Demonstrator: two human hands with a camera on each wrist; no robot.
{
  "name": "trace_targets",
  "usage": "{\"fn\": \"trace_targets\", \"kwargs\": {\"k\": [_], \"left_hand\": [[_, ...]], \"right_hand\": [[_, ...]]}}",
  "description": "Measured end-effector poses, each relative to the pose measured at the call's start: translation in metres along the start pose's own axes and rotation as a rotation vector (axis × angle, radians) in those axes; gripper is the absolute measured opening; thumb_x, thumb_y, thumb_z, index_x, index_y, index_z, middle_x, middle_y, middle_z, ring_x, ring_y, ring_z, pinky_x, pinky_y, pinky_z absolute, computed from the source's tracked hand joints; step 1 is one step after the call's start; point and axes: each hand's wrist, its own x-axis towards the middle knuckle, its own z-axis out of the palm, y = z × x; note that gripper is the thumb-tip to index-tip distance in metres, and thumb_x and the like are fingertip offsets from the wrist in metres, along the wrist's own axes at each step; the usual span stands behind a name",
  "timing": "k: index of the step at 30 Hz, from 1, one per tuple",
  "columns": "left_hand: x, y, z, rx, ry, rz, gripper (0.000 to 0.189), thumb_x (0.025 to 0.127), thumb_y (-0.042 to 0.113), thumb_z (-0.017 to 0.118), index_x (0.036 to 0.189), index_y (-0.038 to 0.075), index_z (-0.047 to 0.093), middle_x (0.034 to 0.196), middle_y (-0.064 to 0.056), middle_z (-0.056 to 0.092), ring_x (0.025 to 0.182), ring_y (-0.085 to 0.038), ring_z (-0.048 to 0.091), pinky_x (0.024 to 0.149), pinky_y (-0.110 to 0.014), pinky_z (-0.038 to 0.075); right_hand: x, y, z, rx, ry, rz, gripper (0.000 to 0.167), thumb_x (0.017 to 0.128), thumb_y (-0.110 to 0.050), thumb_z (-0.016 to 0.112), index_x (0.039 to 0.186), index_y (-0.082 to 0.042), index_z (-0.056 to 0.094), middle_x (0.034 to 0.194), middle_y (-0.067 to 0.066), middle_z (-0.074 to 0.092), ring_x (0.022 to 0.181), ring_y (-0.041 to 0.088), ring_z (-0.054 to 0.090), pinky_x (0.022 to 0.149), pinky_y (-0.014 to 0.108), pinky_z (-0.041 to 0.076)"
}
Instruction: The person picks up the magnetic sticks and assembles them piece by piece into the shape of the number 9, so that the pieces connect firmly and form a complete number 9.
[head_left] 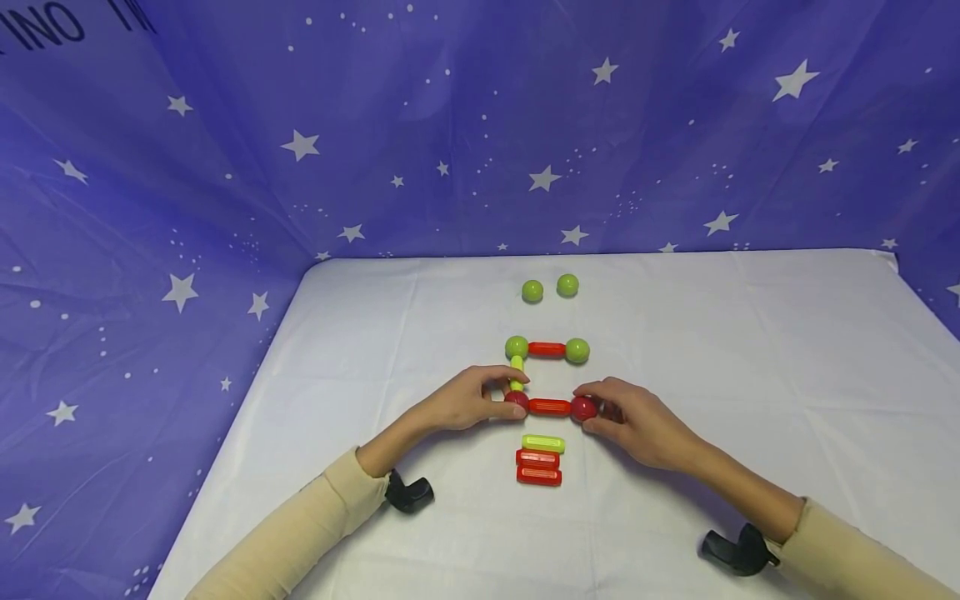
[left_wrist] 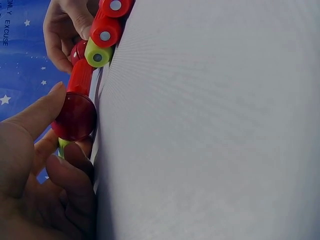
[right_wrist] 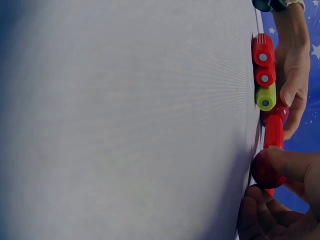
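My left hand [head_left: 471,400] grips a red ball [left_wrist: 75,117] at the near left corner of a joined shape lying on the table. A second red ball [head_left: 582,408] is held between the thumb and fingers of my right hand [head_left: 643,427]. Between the two balls runs a red rod [head_left: 550,407]. From the left ball a yellow-green rod [head_left: 517,367] leads away to a green ball [head_left: 517,347], partly covered by left fingers. Another red rod [head_left: 547,349] links that ball to a green ball [head_left: 577,350] on the far right. No rod is visible along the right side.
Nearer me lie a loose yellow-green rod [head_left: 543,443] and two red rods, [head_left: 537,459] one beside the other. Two loose green balls, one left [head_left: 532,291] and one right [head_left: 567,285], sit farther back. A starry blue cloth [head_left: 480,125] hangs behind the white-covered table [head_left: 750,375].
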Motion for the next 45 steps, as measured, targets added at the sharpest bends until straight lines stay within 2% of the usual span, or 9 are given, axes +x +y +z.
{"fn": "trace_targets", "kwargs": {"k": [17, 29, 36, 45], "left_hand": [[-0.002, 0.0, -0.001, 0.0, -0.012, 0.025, 0.042, 0.089, 0.031, 0.075, 0.127, 0.016, 0.066, 0.102, 0.005, 0.061, 0.088, -0.016, 0.052, 0.075, -0.03, 0.043], [-0.003, -0.002, -0.001, -0.009, -0.003, 0.019, 0.042, 0.087, 0.031, 0.077, 0.125, 0.016, 0.067, 0.101, 0.004, 0.06, 0.085, -0.017, 0.051, 0.071, -0.028, 0.041], [-0.002, 0.001, 0.0, 0.002, -0.014, 0.005, 0.042, 0.088, 0.032, 0.077, 0.126, 0.018, 0.066, 0.101, 0.006, 0.06, 0.085, -0.016, 0.051, 0.071, -0.028, 0.041], [-0.002, 0.001, -0.001, -0.001, -0.012, -0.001, 0.042, 0.088, 0.033, 0.076, 0.126, 0.018, 0.066, 0.102, 0.004, 0.06, 0.086, -0.016, 0.051, 0.072, -0.028, 0.041]], "right_hand": [[0.0, 0.0, 0.002, 0.008, 0.015, -0.023, 0.044, 0.085, -0.009, 0.077, 0.127, -0.009, 0.063, 0.099, -0.007, 0.061, 0.081, 0.012, 0.053, 0.069, 0.026, 0.047], [-0.001, -0.001, 0.001, 0.019, 0.014, -0.022, 0.044, 0.086, -0.008, 0.077, 0.128, -0.009, 0.063, 0.101, -0.005, 0.062, 0.081, 0.012, 0.052, 0.069, 0.027, 0.047], [-0.003, 0.0, 0.002, 0.011, 0.03, 0.006, 0.045, 0.085, -0.008, 0.077, 0.128, -0.009, 0.062, 0.101, -0.006, 0.062, 0.081, 0.013, 0.054, 0.07, 0.027, 0.049], [-0.005, -0.004, -0.009, 0.002, 0.121, -0.047, 0.04, 0.083, -0.005, 0.078, 0.121, -0.008, 0.067, 0.097, -0.006, 0.064, 0.079, 0.01, 0.057, 0.071, 0.029, 0.052]]}}
